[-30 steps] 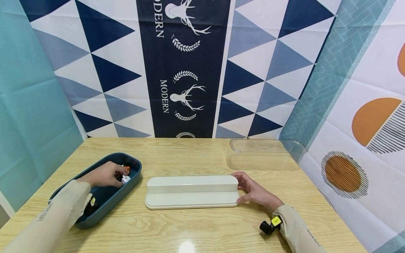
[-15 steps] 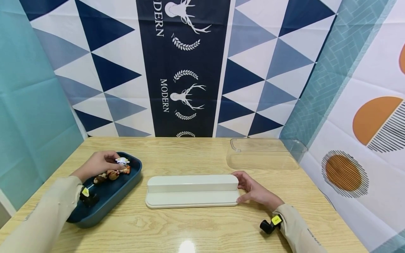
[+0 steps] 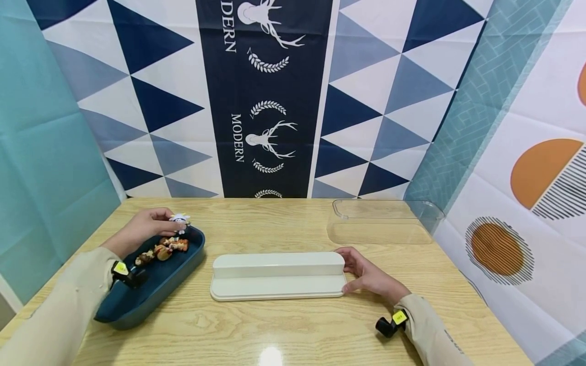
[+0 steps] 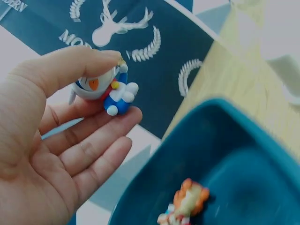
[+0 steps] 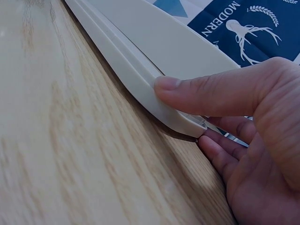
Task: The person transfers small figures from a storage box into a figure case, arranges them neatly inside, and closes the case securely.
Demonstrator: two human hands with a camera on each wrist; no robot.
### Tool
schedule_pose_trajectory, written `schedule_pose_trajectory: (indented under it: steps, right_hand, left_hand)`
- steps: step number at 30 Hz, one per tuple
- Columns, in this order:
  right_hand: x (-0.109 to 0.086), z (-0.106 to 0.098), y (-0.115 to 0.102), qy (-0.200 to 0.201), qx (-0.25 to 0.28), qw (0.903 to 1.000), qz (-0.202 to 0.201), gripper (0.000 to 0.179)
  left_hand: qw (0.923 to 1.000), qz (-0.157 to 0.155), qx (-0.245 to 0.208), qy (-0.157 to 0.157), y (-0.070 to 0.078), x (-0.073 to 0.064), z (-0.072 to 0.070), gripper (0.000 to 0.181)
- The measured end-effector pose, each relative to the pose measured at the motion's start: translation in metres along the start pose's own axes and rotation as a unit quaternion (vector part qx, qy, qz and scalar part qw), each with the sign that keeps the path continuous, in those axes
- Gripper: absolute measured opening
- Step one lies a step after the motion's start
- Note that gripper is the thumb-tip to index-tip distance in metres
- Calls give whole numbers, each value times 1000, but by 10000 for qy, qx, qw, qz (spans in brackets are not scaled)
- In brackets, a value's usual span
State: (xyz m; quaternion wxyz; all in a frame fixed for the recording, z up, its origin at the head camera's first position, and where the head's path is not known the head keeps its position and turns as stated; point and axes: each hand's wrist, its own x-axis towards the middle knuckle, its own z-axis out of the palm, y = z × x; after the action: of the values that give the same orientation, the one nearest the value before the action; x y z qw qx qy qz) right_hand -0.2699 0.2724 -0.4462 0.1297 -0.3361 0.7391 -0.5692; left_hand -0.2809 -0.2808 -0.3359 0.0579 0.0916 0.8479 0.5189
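My left hand (image 3: 145, 227) pinches a small figurine (image 4: 119, 96) between thumb and fingers, above the far end of the deep blue box (image 3: 183, 267). The figurine is white and blue with a touch of red and an orange eye. Several brown and orange figurines (image 3: 162, 251) lie in the box; an orange one (image 4: 190, 197) shows below the hand in the left wrist view. At the table's middle is a white stepped stand (image 3: 279, 288). My right hand (image 3: 371, 277) grips its right end, thumb on the lower step's edge (image 5: 140, 89) and fingers at the end.
A clear plastic cover (image 3: 382, 233) stands at the back right of the wooden table (image 3: 256, 335). Patterned cloth (image 3: 270, 91) hangs behind the table and along both sides.
My left hand has brought the white and blue figurine up out of the box, toward its far end, uncovering the other figurines. My right hand and the stand have stayed put.
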Motion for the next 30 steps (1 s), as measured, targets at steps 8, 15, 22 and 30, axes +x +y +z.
schedule_pose_trajectory:
  steps: [8,15,22,30]
  right_hand:
    - [-1,-1,2,-28,8,10000,-66,85]
    - [-1,-2,2,-50,-10,10000,-74,84]
    - [-1,-3,1,-78,36,10000,-11,86]
    - [-1,-3,3,-105,47,9999,-18,86]
  left_hand:
    - [9996,-24,-254,-150,14,2,19,23]
    - [9993,9,-285,-254,29,4,42,23]
    - [9989,134,-262,-374,39,7,68,21]
    - [9949,438,-577,-696,42,10,102,21]
